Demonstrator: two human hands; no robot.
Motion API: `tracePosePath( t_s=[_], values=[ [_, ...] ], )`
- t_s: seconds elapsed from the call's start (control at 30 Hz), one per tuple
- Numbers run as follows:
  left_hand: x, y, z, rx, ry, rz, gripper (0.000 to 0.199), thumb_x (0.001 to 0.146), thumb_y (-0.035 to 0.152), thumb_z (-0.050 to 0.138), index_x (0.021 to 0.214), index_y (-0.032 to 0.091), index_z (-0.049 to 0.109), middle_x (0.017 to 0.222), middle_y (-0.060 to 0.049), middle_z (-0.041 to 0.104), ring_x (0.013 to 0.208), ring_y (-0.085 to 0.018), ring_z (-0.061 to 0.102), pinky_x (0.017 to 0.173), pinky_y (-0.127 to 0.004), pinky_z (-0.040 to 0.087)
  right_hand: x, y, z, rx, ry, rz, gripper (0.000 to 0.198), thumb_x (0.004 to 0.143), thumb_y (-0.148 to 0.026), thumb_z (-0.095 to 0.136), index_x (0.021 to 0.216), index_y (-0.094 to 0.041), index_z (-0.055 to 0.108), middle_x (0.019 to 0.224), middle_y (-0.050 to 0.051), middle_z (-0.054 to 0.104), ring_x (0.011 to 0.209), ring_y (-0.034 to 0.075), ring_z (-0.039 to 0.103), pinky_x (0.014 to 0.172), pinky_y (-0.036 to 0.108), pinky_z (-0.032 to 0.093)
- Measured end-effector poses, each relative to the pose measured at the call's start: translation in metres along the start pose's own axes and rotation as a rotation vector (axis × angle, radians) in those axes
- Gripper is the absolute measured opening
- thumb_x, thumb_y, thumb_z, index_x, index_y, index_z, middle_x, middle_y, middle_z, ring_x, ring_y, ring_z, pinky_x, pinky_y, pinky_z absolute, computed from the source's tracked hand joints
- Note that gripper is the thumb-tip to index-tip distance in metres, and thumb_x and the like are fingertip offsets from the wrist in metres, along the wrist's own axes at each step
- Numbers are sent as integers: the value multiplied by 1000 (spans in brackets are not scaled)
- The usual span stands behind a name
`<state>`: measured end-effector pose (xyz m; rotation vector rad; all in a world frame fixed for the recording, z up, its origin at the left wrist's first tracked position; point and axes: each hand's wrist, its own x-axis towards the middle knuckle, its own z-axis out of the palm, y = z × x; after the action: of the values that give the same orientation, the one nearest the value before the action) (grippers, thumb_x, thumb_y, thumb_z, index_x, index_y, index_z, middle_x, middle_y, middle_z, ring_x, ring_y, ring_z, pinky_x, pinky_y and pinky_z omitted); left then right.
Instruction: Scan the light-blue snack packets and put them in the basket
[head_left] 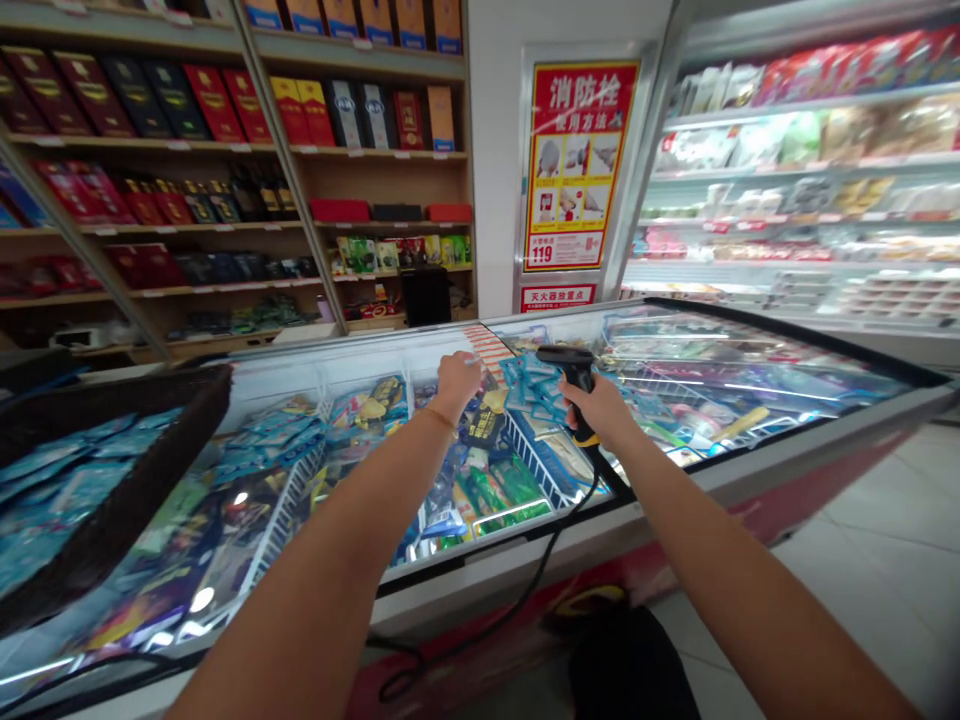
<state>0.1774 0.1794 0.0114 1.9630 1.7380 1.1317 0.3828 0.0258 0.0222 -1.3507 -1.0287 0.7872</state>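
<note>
My right hand (604, 412) is wrapped round the grip of a black barcode scanner (566, 358) with yellow trim, its head pointing left. A black cable hangs from the scanner's base. Over the chest freezer (592, 540) my left hand (457, 382) is closed, its fingers curled; what they hold, if anything, I cannot make out. Just below and right of that hand lies a dark ice-cream packet (487, 420) with gold print. Blue packets (536, 385) are piled under the scanner. Green packets (514, 485) lie lower in the same freezer, near a white wire divider (536, 460).
At the left, a dark-rimmed tray (202, 400) of blue packets rests on the freezer. A glass lid (750, 350) covers the freezer's right part. Behind stand shelves of boxes (199, 100), a red fire-hydrant poster (581, 165) and a lit refrigerated display (810, 170).
</note>
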Motion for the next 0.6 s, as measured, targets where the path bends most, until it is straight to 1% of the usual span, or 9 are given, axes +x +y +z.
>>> tracePosePath(
  t_s=[0.07,0.17,0.27,0.37,0.47,0.53,0.6],
  values=[
    [-2,-31,-34,142,1,-60,38,92,31,63,126,19,75,128,-15,73,127,-30,65,111,-39,46,0,2,25,24,-45,-8,24,82,-25,78,90,-21,56,56,-7,58,36,12,54,35,23,41],
    [-8,-78,-90,342,-4,-168,41,91,33,65,129,20,73,129,-17,72,132,-34,62,111,-42,47,0,4,64,67,-131,-9,27,81,-28,79,90,-21,55,56,-7,58,36,12,54,35,22,41],
    [-14,-120,-145,480,36,-297,47,92,36,63,136,20,69,140,-21,65,135,-39,58,108,-48,49,0,3,102,82,-217,-28,27,82,-29,79,89,-21,54,58,-6,59,36,11,54,36,23,43],
    [-21,-160,-193,582,86,-362,51,94,35,57,141,17,64,145,-25,60,138,-42,54,107,-52,48,-4,0,132,70,-271,-65,26,84,-29,77,87,-22,52,59,-6,60,37,11,55,36,22,43],
    [-24,-197,-226,661,78,-396,58,89,41,63,141,16,63,145,-28,59,138,-45,52,107,-57,46,-11,0,148,51,-282,-68,26,84,-28,75,87,-23,50,60,-6,60,37,11,55,37,22,43],
    [-22,-218,-238,703,37,-404,63,86,45,66,141,16,64,148,-28,58,139,-48,51,107,-59,45,-16,4,152,57,-278,-44,25,84,-28,74,87,-24,49,59,-7,59,37,11,54,36,22,43],
    [-16,-234,-244,724,-24,-410,69,84,49,66,143,14,62,150,-29,57,139,-49,52,106,-59,46,-19,11,151,82,-284,-11,27,83,-29,76,85,-24,49,57,-7,58,37,11,54,36,22,42]
  ],
)
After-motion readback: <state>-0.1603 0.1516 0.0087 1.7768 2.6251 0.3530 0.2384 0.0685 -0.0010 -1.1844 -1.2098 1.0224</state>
